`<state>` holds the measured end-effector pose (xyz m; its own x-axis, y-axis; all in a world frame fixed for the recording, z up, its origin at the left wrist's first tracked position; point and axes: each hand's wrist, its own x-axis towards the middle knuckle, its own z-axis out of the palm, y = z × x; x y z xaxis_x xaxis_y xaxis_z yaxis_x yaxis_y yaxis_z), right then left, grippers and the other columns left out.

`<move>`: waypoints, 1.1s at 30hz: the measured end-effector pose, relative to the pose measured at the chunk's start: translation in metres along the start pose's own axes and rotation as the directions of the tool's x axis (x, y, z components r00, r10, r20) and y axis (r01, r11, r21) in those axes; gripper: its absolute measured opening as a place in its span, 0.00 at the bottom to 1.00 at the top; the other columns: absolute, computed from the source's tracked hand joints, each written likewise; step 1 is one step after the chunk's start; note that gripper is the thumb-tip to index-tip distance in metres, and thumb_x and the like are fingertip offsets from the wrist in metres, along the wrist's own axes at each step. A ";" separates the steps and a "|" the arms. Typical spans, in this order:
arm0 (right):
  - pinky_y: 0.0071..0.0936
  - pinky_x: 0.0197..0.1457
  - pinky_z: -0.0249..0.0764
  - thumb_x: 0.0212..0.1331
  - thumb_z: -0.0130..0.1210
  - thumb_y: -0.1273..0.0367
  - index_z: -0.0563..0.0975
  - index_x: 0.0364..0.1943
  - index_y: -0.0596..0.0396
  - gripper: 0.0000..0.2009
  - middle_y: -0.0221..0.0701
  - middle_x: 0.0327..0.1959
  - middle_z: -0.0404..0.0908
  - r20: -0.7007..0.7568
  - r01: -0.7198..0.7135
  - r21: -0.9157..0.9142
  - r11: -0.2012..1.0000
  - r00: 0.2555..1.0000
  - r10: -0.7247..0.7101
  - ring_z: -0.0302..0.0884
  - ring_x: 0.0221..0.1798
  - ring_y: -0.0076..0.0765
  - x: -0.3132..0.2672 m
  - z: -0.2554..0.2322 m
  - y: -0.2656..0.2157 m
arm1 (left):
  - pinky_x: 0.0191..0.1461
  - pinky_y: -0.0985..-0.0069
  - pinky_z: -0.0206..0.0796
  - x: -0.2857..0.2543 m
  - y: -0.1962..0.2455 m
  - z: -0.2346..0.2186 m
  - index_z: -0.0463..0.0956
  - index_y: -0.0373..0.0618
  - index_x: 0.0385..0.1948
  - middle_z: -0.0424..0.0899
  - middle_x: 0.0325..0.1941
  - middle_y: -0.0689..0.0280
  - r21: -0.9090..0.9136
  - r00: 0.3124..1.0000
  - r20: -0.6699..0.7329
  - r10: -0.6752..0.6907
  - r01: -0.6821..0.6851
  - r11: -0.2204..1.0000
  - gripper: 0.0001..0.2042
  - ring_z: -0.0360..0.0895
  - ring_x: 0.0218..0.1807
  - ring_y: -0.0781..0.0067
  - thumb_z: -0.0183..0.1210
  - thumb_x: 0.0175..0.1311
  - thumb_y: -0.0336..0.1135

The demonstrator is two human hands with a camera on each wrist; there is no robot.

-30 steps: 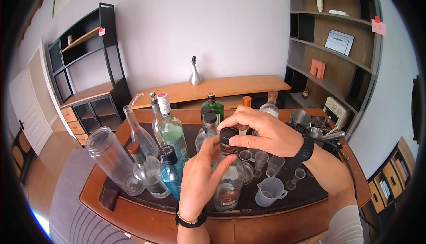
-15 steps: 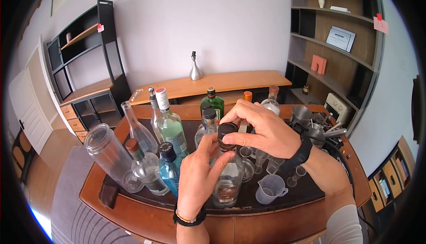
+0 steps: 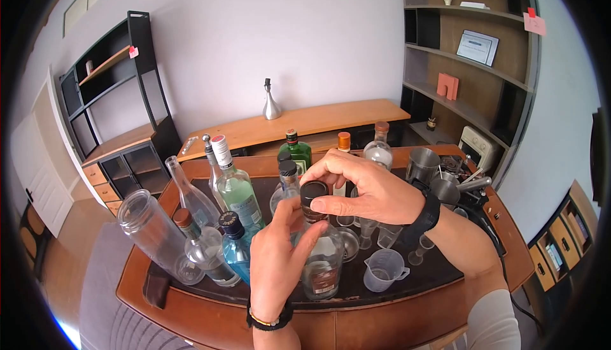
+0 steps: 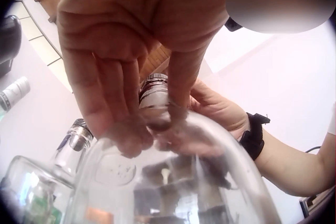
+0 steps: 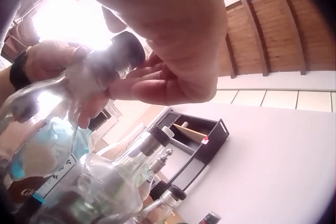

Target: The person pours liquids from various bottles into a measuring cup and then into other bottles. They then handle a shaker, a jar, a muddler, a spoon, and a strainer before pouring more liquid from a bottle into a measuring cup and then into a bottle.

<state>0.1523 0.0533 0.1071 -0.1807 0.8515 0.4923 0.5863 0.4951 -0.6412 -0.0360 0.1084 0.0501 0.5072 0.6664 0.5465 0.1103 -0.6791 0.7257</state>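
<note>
A clear glass bottle [image 3: 321, 273] with a dark cap [image 3: 314, 192] stands upright near the front edge of the desk. My left hand [image 3: 275, 257] is curled around its neck, just below the cap. From the right, my right hand [image 3: 382, 194] pinches the cap between thumb and fingers. In the left wrist view the bottle's shoulder [image 4: 173, 182] fills the lower part, with my left hand [image 4: 131, 24] at the neck. The right wrist view shows the cap [image 5: 131, 48] beside my right hand [image 5: 173, 35]; some fingertips are hidden.
Left of the bottle stand a blue bottle [image 3: 236, 254], a pale green bottle [image 3: 238, 194] and a large clear jar [image 3: 153, 229]. To its right are a plastic measuring cup [image 3: 384, 272], small glasses and metal shakers [image 3: 422, 165]. A green bottle [image 3: 296, 149] stands behind.
The head view has shifted, so the desk and shelves appear slightly further left. Both hands keep their hold at the bottle's neck and cap, with only slight finger movement.
</note>
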 end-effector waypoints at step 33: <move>0.29 0.51 0.66 0.60 0.66 0.60 0.76 0.39 0.56 0.16 0.29 0.37 0.71 -0.071 0.042 -0.053 0.998 0.996 -0.046 0.69 0.44 0.30 0.000 0.003 0.008 | 0.47 0.73 0.73 0.000 0.009 0.003 0.73 0.34 0.49 0.88 0.41 0.56 -0.018 0.997 -0.021 -0.068 0.067 0.998 0.18 0.85 0.46 0.68 0.68 0.61 0.31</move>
<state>0.1545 0.0583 0.0998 -0.1512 0.8135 0.5615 0.6192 0.5207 -0.5877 -0.0324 0.1007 0.0553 0.4803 0.7173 0.5048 0.1289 -0.6270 0.7683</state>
